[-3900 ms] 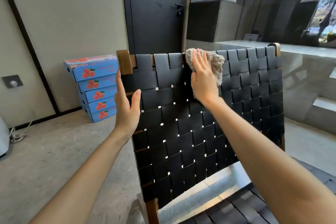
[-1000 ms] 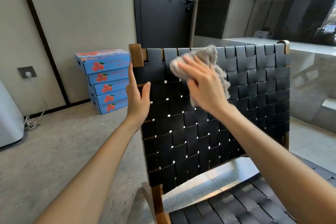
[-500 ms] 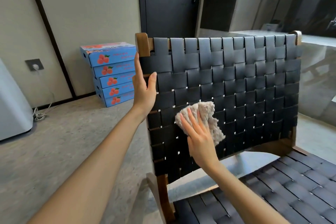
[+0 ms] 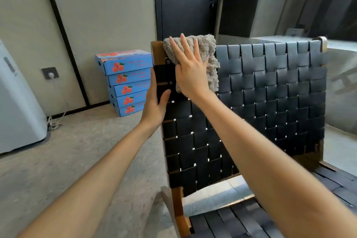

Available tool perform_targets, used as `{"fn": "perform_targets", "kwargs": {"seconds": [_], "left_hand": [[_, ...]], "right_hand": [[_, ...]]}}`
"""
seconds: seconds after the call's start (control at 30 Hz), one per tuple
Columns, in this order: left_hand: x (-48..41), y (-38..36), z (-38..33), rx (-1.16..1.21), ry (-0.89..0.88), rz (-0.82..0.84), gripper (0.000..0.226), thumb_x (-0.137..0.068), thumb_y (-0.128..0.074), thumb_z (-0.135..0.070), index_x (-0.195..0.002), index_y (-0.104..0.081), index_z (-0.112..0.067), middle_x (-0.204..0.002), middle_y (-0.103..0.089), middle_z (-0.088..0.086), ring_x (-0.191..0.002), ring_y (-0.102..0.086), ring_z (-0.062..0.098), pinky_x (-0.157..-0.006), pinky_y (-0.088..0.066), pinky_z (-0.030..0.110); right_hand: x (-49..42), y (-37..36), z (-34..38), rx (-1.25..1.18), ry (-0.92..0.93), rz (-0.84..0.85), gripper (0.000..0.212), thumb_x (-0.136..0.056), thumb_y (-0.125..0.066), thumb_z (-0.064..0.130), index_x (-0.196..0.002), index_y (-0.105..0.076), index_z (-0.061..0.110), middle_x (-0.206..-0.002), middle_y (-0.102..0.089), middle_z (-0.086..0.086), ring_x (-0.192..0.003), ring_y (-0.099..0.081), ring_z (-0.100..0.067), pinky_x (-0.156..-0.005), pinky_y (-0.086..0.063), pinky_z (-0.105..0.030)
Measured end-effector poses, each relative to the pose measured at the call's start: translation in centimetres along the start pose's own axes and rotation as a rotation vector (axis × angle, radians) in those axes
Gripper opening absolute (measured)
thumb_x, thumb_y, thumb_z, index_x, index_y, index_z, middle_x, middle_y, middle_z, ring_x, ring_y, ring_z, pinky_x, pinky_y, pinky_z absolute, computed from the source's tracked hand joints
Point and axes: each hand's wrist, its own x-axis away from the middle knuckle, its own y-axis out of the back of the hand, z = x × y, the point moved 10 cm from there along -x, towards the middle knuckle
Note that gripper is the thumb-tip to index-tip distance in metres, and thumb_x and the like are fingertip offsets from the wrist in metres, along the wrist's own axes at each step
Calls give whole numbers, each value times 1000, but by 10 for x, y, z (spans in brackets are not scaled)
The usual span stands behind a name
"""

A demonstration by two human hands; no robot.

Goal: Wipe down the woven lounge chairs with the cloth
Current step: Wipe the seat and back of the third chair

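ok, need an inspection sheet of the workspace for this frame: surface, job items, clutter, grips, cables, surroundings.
surface: speckled grey floor, no spill seen.
job's things: woven backrest upright, black straps on a wooden frame; grey cloth at its top left corner; woven seat below.
clutter: five blue fruit boxes stacked against the wall.
grips: left hand grips the backrest's left edge, thumb on the front; right hand presses the cloth flat, fingers straight.
cables: white cable bunched on the floor by the wall, near a wall socket.
surroundings: dark door behind the chair; white appliance at far left.
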Motion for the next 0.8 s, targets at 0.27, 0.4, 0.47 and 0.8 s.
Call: {"fn": "perform_targets", "kwargs": {"seconds": [0.27, 0.4, 0.47, 0.8], "left_hand": [[29, -2, 9, 41, 98, 70, 70, -99, -48, -17, -151, -3, -33, -161, 3, -4, -146, -10, 15, -111, -21, 24], [46, -6, 16, -10, 110, 135, 72, -100, -46, -15, -148, 2, -40, -160, 11, -8, -145, -13, 16, -102, -24, 20], [55, -7, 22, -15, 134, 172, 72, -101, -45, -15, -144, 3, -45, -161, 10, -8, -145, -16, 18, -103, -25, 23], [75, -8, 46, -137, 247, 263, 58, -105, -30, -18, -148, -2, -46, -154, -24, -17, -133, -36, 4, -110, -31, 30]], "right_hand": [[148, -37, -23, 21, 64, 53, 57, -93, -27, 13, -150, -31, 18, -158, -23, -6, -148, -8, -29, -115, -25, -55], [224, -43, -38, 60, 68, 188, 50, -95, -32, 17, -145, -38, 22, -154, -32, -2, -144, -26, -27, -106, -41, -50], [216, -25, -35, 49, 76, 167, 46, -94, -36, 19, -137, -51, 24, -143, -46, 0, -134, -44, -25, -92, -54, -44], [29, -17, 33, 46, 23, 166, 61, -98, -28, 12, -153, -12, 33, -162, 4, -2, -145, 15, -36, -104, 4, -77]]}}
